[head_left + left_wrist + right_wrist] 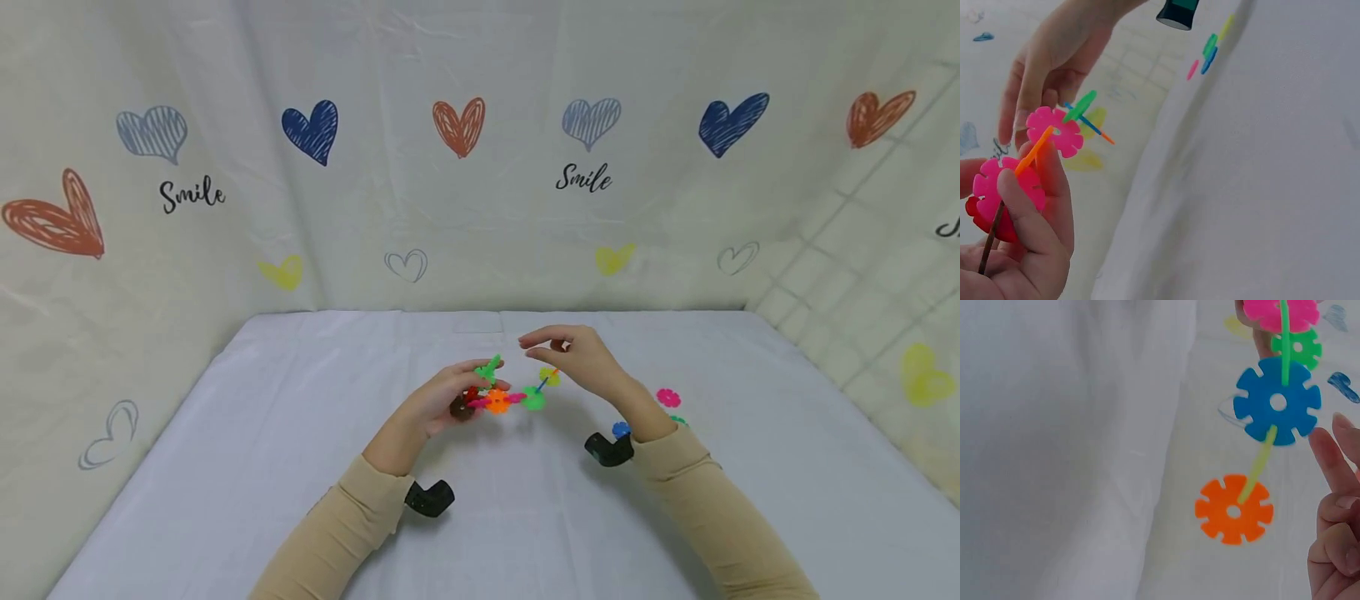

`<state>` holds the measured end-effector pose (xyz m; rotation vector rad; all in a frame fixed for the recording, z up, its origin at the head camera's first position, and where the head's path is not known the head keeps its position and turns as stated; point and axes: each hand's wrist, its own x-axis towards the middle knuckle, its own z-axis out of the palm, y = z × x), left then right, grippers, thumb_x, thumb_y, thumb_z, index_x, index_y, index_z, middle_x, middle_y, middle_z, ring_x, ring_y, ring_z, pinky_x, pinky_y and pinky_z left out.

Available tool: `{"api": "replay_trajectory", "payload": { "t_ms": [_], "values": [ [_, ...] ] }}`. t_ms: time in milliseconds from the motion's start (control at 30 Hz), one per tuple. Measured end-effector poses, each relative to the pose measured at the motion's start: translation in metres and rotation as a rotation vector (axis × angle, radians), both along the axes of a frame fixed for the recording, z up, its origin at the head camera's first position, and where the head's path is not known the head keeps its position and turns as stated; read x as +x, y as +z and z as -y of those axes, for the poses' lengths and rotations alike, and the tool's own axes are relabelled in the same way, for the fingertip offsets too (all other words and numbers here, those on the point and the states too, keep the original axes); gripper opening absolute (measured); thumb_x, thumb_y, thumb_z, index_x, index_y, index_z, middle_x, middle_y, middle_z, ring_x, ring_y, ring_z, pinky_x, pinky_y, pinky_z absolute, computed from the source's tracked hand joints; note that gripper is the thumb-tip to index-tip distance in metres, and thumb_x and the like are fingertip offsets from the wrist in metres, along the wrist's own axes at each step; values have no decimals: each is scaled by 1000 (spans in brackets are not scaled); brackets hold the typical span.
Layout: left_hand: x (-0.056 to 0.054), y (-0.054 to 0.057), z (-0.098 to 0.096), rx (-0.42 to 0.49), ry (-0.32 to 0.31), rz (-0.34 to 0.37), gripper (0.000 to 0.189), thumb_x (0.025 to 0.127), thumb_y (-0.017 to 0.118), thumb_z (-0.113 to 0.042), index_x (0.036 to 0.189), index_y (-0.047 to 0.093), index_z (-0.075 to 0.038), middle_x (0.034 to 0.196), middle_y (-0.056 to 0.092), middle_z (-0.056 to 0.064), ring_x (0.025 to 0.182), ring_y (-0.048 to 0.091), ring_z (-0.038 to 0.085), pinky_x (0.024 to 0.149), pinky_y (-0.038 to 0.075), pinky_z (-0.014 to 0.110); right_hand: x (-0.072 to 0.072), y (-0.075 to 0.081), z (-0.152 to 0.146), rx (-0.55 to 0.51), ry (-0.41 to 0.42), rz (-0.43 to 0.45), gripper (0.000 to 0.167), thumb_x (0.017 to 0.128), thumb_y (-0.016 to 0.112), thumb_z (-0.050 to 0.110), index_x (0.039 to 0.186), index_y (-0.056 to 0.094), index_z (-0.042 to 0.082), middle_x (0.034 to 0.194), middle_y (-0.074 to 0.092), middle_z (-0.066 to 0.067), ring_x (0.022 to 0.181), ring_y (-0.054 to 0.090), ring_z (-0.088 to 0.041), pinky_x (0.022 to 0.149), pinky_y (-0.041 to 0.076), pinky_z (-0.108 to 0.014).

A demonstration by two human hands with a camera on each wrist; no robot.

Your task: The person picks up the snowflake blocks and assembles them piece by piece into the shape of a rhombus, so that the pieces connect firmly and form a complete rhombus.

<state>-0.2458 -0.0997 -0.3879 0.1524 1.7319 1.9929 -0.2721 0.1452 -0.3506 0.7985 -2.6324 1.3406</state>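
A chain of notched plastic flower discs, joined edge to edge, hangs in the air above the table. My left hand (pixel 442 396) grips one end of it, with a pink disc (pixel 988 181) and a red disc (pixel 1005 230) by the thumb in the left wrist view. From there the chain runs right through an orange disc (pixel 497 402) and a green disc (pixel 534 398) to a yellow disc (pixel 550 377). Just above that far end, my right hand (pixel 581 358) has thumb and fingers apart, holding nothing. The right wrist view shows its fingertips beside a blue disc (pixel 1279 401).
Loose discs lie on the white-covered table (pixel 225 483) by my right forearm: a pink one (pixel 668 397), a blue one (pixel 621 429) and a partly hidden green one. A black device (pixel 430 498) sits at each wrist. Behind hangs a white curtain (pixel 510 217) printed with hearts.
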Motion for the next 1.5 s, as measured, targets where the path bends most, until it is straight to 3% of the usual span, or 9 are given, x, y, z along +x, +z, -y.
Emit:
{"api": "replay_trajectory", "payload": {
  "t_ms": [167,400,633,900,1167,1500],
  "values": [
    [0,2,-1,18,34,12,49,106,54,-31,149,51,-5,108,75,1,52,50,3,55,43,14,1,4,-25,-5,-48,16,23,96,74,17,118,77,8,109,76,-5,82,51,-24,60,38,-24],
    [-1,-1,-1,29,87,17,45,107,53,-34,144,57,-9,106,75,-2,53,51,3,55,43,14,-2,3,-72,84,-147,-10,26,98,73,22,119,76,9,112,74,-8,84,55,-22,61,41,-25],
    [-2,-2,-1,28,131,42,42,106,55,-37,139,63,-13,108,75,0,54,52,5,56,42,15,-8,-6,-117,230,-161,93,33,101,68,21,126,70,1,115,70,-16,92,60,-33,70,49,-29],
    [-2,-1,2,38,132,48,50,106,54,-37,147,54,-8,108,75,0,53,51,4,55,43,14,-12,-22,-157,348,-167,188,35,98,71,20,125,70,-2,103,65,-8,89,58,-26,72,49,-33],
    [-3,0,2,25,123,50,51,106,55,-36,147,54,-7,106,76,0,55,52,3,57,43,15,-4,-28,-182,412,-161,311,38,97,69,24,125,65,-3,107,59,-13,104,50,-35,81,45,-44],
    [-3,-2,1,55,141,54,48,106,55,-38,145,57,-10,110,75,2,55,52,5,56,44,14,-12,-35,-188,457,-159,380,42,94,75,27,120,63,-3,93,53,-7,92,49,-28,74,38,-38]
  ]
}}
